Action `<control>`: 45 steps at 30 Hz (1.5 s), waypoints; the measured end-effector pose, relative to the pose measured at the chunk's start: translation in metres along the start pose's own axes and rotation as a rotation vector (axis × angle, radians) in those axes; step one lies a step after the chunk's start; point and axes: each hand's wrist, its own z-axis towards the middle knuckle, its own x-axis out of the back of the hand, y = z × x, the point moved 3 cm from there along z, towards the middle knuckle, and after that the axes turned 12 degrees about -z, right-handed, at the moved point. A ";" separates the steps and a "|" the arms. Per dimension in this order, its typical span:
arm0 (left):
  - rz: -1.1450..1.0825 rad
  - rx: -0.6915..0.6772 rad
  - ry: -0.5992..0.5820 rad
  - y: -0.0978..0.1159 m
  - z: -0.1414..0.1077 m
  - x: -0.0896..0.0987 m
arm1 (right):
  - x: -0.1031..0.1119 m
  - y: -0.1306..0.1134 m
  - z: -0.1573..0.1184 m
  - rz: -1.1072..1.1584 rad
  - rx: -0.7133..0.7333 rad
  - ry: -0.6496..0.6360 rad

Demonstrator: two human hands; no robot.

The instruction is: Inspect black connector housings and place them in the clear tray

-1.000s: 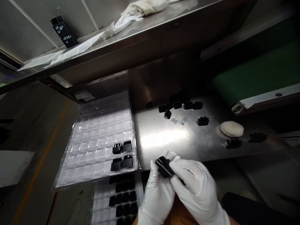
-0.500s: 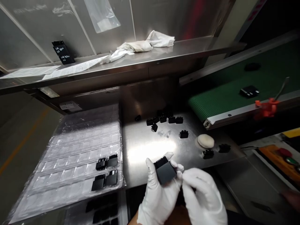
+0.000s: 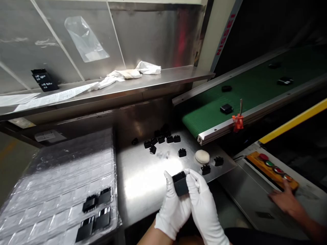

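My left hand (image 3: 172,211), in a white glove, holds a black rectangular part (image 3: 180,185) upright over the front edge of the metal table (image 3: 138,197). My right hand (image 3: 201,200), gloved too, has its fingers closed against the right side of the same part. Several small black blocks (image 3: 161,139) lie in a loose row on the table beyond my hands. A round cream pad (image 3: 202,156) rests near two more blocks at the right. To the left, a clear plastic tray (image 3: 58,190) holds several black parts (image 3: 102,218) in its pockets.
A green conveyor belt (image 3: 204,117) carries black parts at the right. Another person's bare hand (image 3: 287,200) touches an orange button box (image 3: 273,170). White cloths (image 3: 127,74) and papers (image 3: 56,97) lie on the shelf at the back.
The view has swung right. My right hand has moved onto the part's right side. More parts show on the belt, and the other person's hand is now at the button box.
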 end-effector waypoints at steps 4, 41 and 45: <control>-0.301 0.241 -0.045 -0.018 0.018 -0.017 | 0.023 -0.004 0.008 0.154 -0.024 0.000; -0.005 0.425 0.073 -0.082 0.055 -0.054 | 0.084 0.004 0.029 0.012 0.087 0.474; 0.063 0.466 0.099 -0.084 0.057 -0.048 | 0.082 0.004 0.020 -0.006 0.031 0.491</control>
